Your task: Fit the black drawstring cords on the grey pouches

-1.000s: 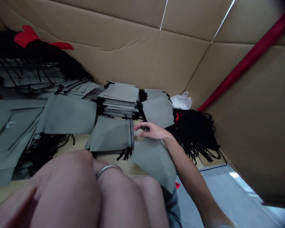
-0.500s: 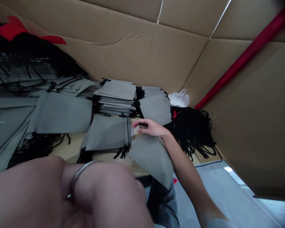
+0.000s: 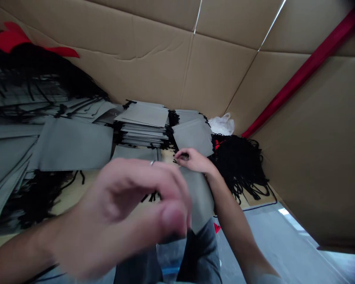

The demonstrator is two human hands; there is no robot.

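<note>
My left hand [image 3: 127,213] is raised close to the camera, blurred, its fingers curled and the thumb pressed against them. Whatever it may hold does not show. My right hand [image 3: 193,161] is at the table's front part, thumb and fingers pinched at the upper end of a grey drawstring pouch [image 3: 199,197], with a short black cord end beside the fingertips. That pouch hangs over the table edge above my legs. Behind my left hand lies another stack of grey pouches [image 3: 136,153], mostly hidden by it.
Stacked grey pouches with black cords [image 3: 144,134] stand at the back, with another stack [image 3: 192,136] beside them. More pouches [image 3: 77,146] are heaped at left. A bundle of black cords [image 3: 239,165] lies at right near a white plastic bag [image 3: 223,124]. Cardboard walls [image 3: 154,67] enclose the table.
My left hand has drawn back from very near the lens, so its curled fingers now show. My right hand has shifted slightly right and its fingers have closed; the pouch beneath has shifted too.
</note>
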